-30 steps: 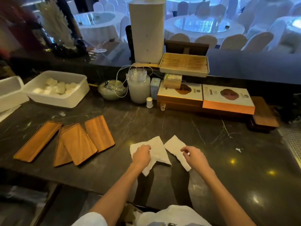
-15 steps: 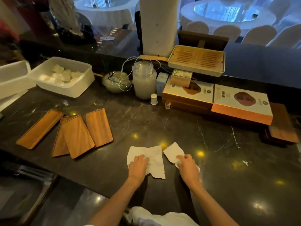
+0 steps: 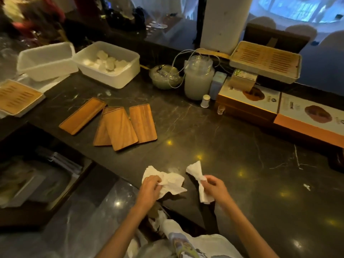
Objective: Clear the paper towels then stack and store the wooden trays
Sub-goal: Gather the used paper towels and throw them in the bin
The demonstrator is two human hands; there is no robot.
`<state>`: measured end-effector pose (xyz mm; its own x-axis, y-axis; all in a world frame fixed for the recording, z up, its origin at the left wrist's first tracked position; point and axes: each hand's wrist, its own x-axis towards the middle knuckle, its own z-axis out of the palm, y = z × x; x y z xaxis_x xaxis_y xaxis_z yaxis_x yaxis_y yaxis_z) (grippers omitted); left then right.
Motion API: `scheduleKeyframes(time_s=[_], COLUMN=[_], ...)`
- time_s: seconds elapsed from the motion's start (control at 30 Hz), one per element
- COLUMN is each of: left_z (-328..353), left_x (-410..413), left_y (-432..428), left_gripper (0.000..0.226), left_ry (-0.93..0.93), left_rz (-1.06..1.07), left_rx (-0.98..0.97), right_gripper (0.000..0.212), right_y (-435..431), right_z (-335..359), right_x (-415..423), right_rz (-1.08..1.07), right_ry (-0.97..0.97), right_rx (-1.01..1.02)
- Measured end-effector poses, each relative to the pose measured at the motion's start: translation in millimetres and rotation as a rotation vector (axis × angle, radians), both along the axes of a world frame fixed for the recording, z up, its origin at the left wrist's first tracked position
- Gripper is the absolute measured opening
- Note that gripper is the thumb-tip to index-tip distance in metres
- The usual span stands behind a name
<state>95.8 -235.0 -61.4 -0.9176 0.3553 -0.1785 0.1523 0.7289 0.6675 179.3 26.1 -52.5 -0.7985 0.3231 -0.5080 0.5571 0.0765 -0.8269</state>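
Both hands, left and right, clenched, forearms extended.

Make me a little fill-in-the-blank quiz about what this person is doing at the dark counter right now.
1. Each hand grips a crumpled ____ towel: the left hand one, the right hand another.
2. The number of flat wooden trays lying on the counter is ____.
3. The white tub holding pale lumps sits ____ the trays, farther from the person.
4. The trays are not yet ____ into one pile.

Missing words: paper; four; behind; stacked

Glossy dark marble counter, smooth wooden trays, crumpled paper towels.
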Motion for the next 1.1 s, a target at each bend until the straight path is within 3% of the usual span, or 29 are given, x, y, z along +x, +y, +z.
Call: scheduleKeyframes(time_s=[0.17, 0.23, 0.33, 0.57, 0.73, 0.83, 0.97, 1.1], left_z=[38.6, 47.9, 51.1, 39.8, 8.4, -22.3, -103.9, -204.3], left_x=[4.1, 7.5, 12.3, 31.1, 55.9, 62.7, 74.9, 86.6], left_y=[-86.5, -118.4, -155.6, -215.6, -241.8, -245.8, -250.6, -246.2], left_gripper=[0.017, 0.024, 0.026, 0.031, 0.024, 0.027, 0.027, 0.023], left_ry=[-0.244, -0.279, -0.307, -0.413, -0.538, -0.586, -0.642, -0.775], left_rz=[0.444, 0.466, 0.503, 0.676, 0.799, 0.849, 0.942, 1.016], left_rx=[0.575, 0.637, 0.611, 0.557, 0.598, 0.599, 0.555, 0.409], right_gripper=[0.024, 0.032, 0.041, 0.043, 0.035, 0.025, 0.019, 0.026], right_y=[-56.6, -86.3, -134.4, -220.2, -262.4, -282.0, -307.0, -330.4], right_z=[24.7, 33.6, 42.0, 42.8, 30.0, 14.3, -61.5, -173.4], right_x=[-8.7, -10.9, -10.6, -15.4, -16.0, -20.2, -21.9, -14.1], right_rz=[-0.272, -0.362, -0.354, -0.161, -0.048, 0.138, 0.278, 0.262], right_ry=[-0.006, -0.009, -0.042, -0.141, -0.309, -0.364, -0.479, -0.667], right_rx=[-0.794, -1.045, -1.143, -1.045, -0.653, -0.411, -0.253, 0.003])
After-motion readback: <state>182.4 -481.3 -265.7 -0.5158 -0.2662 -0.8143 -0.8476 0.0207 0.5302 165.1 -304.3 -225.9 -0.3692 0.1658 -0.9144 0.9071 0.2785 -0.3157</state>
